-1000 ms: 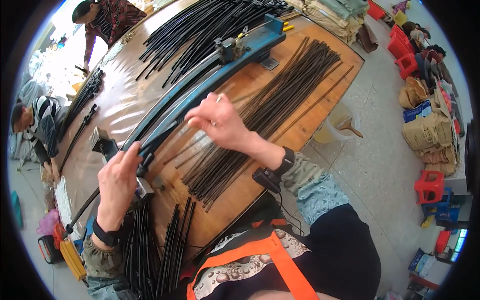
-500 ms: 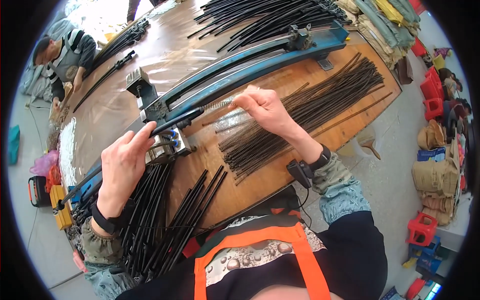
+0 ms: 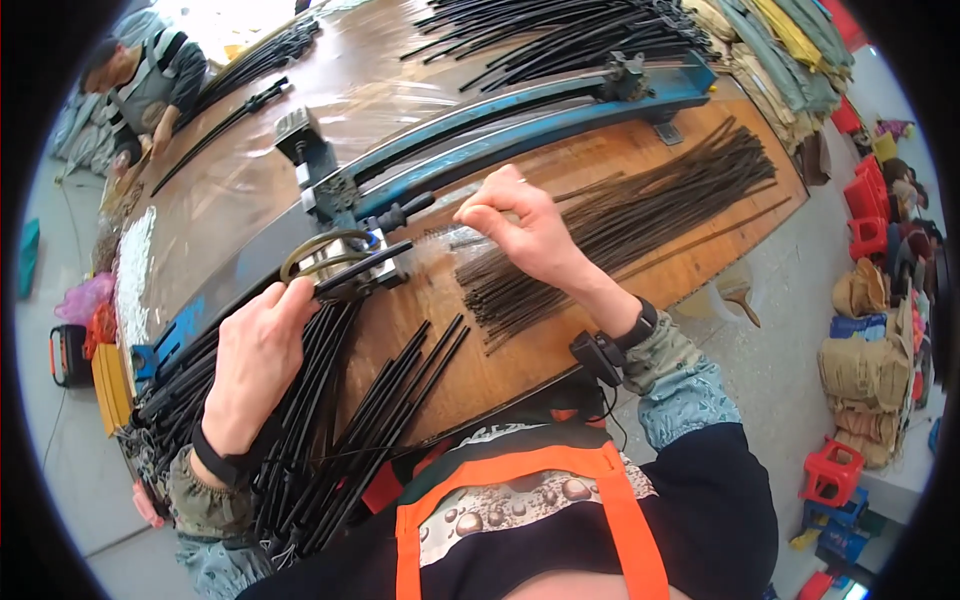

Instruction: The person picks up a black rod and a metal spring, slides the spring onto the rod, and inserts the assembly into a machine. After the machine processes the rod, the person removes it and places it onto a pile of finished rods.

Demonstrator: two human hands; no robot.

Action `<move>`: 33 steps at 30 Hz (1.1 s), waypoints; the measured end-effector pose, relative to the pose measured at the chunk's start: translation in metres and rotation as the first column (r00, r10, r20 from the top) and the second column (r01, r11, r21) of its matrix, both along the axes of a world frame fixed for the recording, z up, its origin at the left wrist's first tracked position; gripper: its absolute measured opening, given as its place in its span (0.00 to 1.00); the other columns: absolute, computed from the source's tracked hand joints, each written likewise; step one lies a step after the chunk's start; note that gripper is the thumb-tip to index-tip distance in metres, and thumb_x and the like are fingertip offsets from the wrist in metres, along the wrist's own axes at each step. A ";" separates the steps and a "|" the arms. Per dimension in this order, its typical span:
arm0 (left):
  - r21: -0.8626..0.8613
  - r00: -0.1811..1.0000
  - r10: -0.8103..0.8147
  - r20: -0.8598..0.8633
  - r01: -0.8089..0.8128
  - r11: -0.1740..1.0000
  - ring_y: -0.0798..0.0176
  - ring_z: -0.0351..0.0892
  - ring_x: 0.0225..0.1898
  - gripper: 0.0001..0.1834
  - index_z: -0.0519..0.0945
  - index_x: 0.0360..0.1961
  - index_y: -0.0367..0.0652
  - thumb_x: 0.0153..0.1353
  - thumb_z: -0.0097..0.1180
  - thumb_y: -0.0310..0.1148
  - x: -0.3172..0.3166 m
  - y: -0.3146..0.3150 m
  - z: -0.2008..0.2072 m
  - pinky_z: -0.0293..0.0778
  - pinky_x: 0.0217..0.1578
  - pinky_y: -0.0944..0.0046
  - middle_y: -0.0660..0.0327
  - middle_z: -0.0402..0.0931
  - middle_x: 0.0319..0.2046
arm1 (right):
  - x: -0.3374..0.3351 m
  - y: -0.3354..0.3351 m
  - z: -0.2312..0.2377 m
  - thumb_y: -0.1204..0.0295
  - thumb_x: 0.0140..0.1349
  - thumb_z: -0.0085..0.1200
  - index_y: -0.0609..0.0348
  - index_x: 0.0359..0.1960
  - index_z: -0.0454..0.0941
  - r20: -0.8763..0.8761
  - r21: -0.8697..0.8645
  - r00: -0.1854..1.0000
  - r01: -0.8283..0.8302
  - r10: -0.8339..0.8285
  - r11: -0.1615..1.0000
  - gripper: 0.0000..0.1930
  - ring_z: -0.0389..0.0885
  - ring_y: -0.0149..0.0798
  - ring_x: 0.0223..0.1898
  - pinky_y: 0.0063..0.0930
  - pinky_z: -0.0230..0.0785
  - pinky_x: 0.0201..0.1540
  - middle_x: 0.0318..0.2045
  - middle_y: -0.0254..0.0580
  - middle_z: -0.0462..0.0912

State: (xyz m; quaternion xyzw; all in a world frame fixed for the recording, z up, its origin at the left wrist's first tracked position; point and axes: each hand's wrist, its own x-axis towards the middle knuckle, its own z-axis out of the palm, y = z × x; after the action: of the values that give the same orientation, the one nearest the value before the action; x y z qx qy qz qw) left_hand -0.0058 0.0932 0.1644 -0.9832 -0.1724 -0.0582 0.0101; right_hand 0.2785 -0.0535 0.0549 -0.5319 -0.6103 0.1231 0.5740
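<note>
Two bare hands above wooden table (image 3: 500, 372). Left hand (image 3: 255, 352): thumb and fingers pinching black tube (image 3: 365, 268), free end pointing up-right, near metal clamp block (image 3: 393, 272). Right hand (image 3: 518, 222): thumb and fingertips drawn together; cannot tell whether anything thin is held. Long dark coil springs (image 3: 620, 230) bundled on table beside right hand; blue rail (image 3: 690, 85) beyond

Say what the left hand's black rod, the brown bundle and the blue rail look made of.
Black rod: plastic or coated metal; smooth, even black. Brown bundle: probably dull metal wire, given coiled ridges. Blue rail: likely painted metal, satin blue coat.
</note>
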 end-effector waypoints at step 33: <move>0.211 0.902 0.060 0.428 -0.164 0.964 0.46 0.77 0.28 0.10 0.78 0.46 0.40 0.64 0.57 0.27 -0.025 0.048 0.047 0.73 0.30 0.54 0.52 0.75 0.28 | 0.047 0.057 -0.006 0.73 0.65 0.56 0.59 0.48 0.80 0.247 0.071 0.921 0.294 -0.303 0.953 0.11 0.79 0.35 0.33 0.30 0.71 0.35 0.34 0.38 0.83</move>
State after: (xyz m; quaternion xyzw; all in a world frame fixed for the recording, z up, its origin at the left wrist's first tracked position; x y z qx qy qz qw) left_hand -0.0308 0.1408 0.2112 -0.9276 -0.2189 -0.2872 0.0962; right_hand 0.3251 0.0038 0.0484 -0.6205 -0.5927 -0.0450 0.5116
